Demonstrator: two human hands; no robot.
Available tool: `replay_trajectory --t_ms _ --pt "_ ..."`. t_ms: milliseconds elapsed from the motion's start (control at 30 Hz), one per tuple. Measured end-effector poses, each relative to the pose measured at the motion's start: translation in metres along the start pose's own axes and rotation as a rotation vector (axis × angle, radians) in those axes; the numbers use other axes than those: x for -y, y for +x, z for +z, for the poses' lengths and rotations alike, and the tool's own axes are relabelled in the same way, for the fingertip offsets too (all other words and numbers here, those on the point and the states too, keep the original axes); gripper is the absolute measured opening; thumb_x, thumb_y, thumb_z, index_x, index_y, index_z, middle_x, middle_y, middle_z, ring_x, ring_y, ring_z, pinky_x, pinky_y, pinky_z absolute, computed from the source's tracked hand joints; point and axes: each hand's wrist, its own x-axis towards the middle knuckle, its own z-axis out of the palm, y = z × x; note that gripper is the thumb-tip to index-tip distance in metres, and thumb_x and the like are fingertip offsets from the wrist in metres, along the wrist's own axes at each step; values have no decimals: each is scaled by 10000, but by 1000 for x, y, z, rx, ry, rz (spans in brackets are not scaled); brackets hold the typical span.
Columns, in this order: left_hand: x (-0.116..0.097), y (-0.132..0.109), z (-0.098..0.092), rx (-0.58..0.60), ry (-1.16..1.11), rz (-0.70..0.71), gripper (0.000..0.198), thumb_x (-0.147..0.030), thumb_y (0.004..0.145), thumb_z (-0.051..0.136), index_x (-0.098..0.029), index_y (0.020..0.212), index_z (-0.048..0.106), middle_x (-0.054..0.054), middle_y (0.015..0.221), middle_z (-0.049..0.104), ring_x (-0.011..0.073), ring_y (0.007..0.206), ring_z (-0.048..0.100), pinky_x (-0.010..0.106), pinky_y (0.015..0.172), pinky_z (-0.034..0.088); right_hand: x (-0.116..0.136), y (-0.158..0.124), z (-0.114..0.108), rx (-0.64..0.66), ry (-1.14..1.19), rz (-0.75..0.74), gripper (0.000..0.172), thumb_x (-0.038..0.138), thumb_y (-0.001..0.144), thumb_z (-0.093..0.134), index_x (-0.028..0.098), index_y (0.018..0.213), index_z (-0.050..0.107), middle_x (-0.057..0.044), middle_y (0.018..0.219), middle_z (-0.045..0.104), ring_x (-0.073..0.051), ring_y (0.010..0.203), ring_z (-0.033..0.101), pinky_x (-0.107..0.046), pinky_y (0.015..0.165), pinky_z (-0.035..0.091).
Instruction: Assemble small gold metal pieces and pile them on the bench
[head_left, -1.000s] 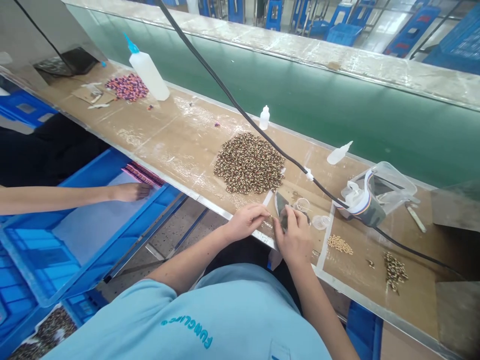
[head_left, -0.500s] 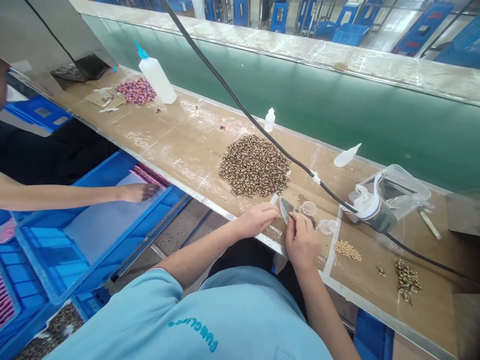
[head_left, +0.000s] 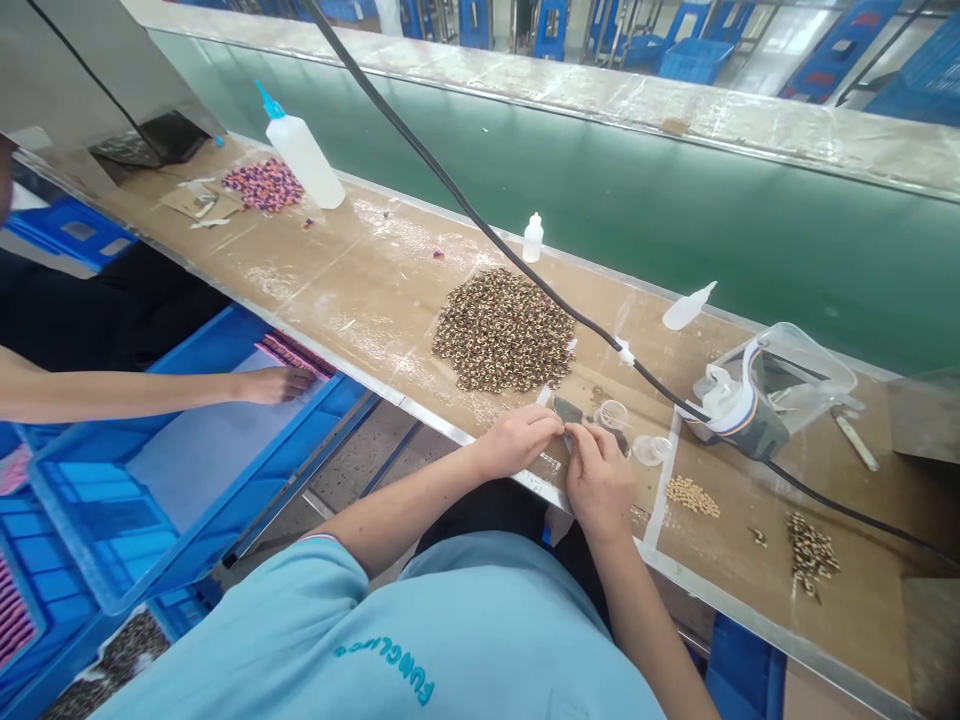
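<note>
Both the left hand (head_left: 517, 441) and right hand (head_left: 600, 477) pinch something too small to tell at the tabletop's (head_left: 420, 400) near edge, the bead pile (head_left: 504, 343) kept within reach.

The only readable writing sits on the front of the wearer's light blue cotton T-shirt (head_left: 300, 640): a line of teal capital letters (head_left: 384, 672), upside down to the head camera and bent by the folds of the cloth. It begins roughly "FUNGLI"; the final letters are too blurred to read surely.
</note>
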Motion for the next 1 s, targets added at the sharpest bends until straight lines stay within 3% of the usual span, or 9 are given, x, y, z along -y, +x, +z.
replay_trajectory --t_ms 300,600,867,1000 --pt "1 -1 3 -97 -13 -29 210 -148 885 389 -152 873 598 83 867 643 142 856 600 262 805 503 0 -1 2 -6 -24 8 242 163 899 412 198 966 642 -42 924 646 -122 773 590 -230 686 417" --pt "-2 -3 1 -101 -63 -90 186 -138 865 422 -170 846 604 65 838 653 149 854 605 267 784 499 1 1 2 -26 120 81 238 150 908 360 158 968 591 -60 897 661 -140 847 602 -241 731 442" --pt "-8 7 5 -150 -263 -448 91 -91 714 567 -168 721 616 1 677 632 110 629 571 223 622 478 -1 0 0 9 100 36 287 124 877 380 207 985 632 -48 949 632 -133 848 591 -238 733 442" --pt "-8 10 4 -131 -309 -500 75 -97 698 586 -158 697 630 -2 653 632 105 608 558 221 612 466 -1 0 1 12 64 16 276 116 879 384 203 960 633 -41 949 633 -130 843 590 -232 743 439"
